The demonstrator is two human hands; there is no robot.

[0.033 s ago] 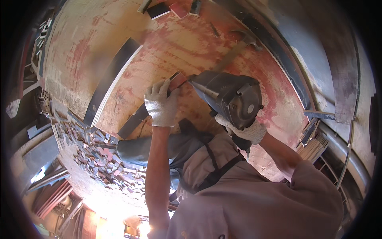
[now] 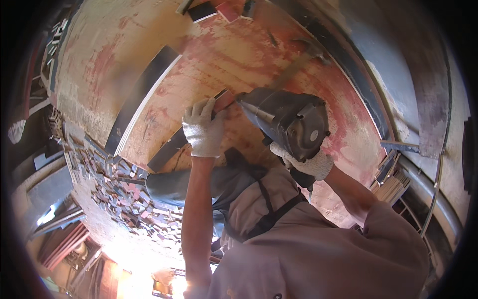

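My left hand (image 2: 204, 127), in a whitish knit glove, is closed on a small reddish wood block (image 2: 224, 100) with a dark edge. A dark board strip (image 2: 169, 149) runs out from beneath that hand. My right hand (image 2: 306, 163), gloved the same way, grips the handle of a bulky black nail gun (image 2: 289, 119). The tool's nose points left and comes close to the block; whether they touch, I cannot tell. Its handle is partly hidden by my fingers. Below both hands lies a large panel (image 2: 199, 70) stained red.
A long dark plank stack (image 2: 142, 99) with pale edges lies left on the panel. Small offcuts (image 2: 228, 12) and a hammer (image 2: 303, 57) lie toward the far side. Many wood scraps (image 2: 134, 204) cover the floor at left. A metal pipe (image 2: 433, 187) runs along the right.
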